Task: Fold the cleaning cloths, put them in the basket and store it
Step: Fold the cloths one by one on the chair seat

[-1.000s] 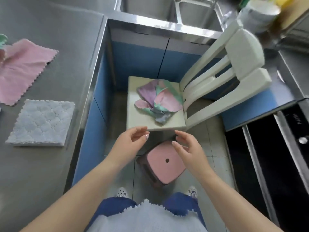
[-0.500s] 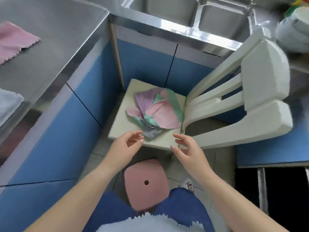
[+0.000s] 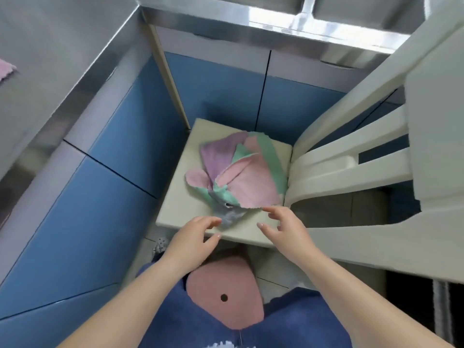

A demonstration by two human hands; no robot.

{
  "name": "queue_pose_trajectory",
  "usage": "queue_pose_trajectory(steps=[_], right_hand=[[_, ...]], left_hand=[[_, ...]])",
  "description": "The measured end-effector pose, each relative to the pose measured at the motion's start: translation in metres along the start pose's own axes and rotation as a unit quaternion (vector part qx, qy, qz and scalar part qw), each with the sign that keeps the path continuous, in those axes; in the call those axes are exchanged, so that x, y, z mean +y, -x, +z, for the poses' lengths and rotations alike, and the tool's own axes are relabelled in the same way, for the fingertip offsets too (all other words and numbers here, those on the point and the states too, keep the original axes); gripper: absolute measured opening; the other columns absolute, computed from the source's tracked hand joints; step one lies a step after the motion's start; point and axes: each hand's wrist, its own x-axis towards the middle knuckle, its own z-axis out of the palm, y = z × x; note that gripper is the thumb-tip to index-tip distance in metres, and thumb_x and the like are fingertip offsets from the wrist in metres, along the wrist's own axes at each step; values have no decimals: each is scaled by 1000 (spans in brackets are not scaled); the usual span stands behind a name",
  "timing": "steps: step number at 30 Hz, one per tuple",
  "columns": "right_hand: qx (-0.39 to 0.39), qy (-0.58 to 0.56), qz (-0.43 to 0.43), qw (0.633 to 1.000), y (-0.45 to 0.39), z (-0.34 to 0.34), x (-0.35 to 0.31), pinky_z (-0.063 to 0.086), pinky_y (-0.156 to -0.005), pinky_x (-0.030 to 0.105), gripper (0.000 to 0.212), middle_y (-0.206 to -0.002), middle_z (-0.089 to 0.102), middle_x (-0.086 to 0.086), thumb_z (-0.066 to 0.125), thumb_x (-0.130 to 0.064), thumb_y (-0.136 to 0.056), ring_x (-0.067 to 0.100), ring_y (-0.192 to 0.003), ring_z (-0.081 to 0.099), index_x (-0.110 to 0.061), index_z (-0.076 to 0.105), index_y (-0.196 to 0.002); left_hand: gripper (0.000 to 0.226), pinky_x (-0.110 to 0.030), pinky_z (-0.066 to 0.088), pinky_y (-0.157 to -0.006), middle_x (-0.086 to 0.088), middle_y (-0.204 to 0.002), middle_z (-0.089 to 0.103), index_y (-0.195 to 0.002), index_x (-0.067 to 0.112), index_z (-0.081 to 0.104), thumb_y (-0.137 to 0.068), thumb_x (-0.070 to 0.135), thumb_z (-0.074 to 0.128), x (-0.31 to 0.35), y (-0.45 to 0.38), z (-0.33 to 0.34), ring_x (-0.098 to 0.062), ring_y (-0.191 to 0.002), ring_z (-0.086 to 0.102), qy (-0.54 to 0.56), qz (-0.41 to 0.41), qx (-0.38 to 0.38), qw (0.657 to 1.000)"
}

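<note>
Both hands have come closer, the left hand (image 3: 194,234) and right hand (image 3: 285,226) open, empty, at the chair seat's (image 3: 175,202) front edge, ready to grab the cloth pile (image 3: 238,177).

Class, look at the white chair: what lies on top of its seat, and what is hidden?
A loose pile of cloths, pink, purple, green and grey, lies on the chair seat. How many, and anything beneath them, is covered.

You are looking at one heap of cleaning cloths (image 3: 238,174) lying on one white chair (image 3: 351,156): its separate cloths are overlapping too much to count. One more pink cloth (image 3: 6,70) is showing far left of the chair. One pink stool (image 3: 226,295) is standing below it. Your two hands, left hand (image 3: 193,243) and right hand (image 3: 286,232), are reaching over the chair's front edge.
</note>
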Motion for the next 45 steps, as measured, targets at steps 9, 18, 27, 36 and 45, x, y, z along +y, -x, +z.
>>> queue_pose_trajectory(steps=[9,18,27,36,45], right_hand=[[-18,56,-17,998,-148,93,39,43,-94,25,47,-127,58,0,65,-23,-84,12,-111,58,-18,55,-129],[53,124,-134,982,-216,138,89,42,-89,26,56,-123,51,3,71,-25,-78,17,-114,49,-24,53,-131],[158,153,-187,957,-231,132,90,40,-73,32,20,-105,61,5,64,-14,-77,25,-95,57,-13,64,-98],[221,-33,-276,935,-175,59,32,36,-58,16,14,-69,54,-19,53,-16,-79,2,-62,44,-29,47,-77],[218,-269,-279,895,-131,-7,-34,36,-62,32,4,-69,47,3,50,-17,-72,18,-66,43,-21,50,-71]], left_hand=[[62,-31,37,-104,7,-142,39,-141,30,37,-85,23,63,-83,-157,36,-16,-127,43,-104,62,5,993],[69,-25,32,-106,0,-137,42,-142,22,39,-80,6,63,-127,-233,77,-15,-127,42,-52,138,27,989],[64,-9,28,-95,1,-121,48,-136,22,49,-77,6,67,-126,-254,98,-8,-114,46,32,177,126,975],[23,-33,29,-101,-2,-127,56,-97,14,71,-75,19,73,-79,-242,39,-26,-126,40,-99,314,253,909],[19,-29,41,-71,-1,-77,59,-73,15,62,-86,28,63,-16,-218,2,-17,-76,54,29,388,200,899]])
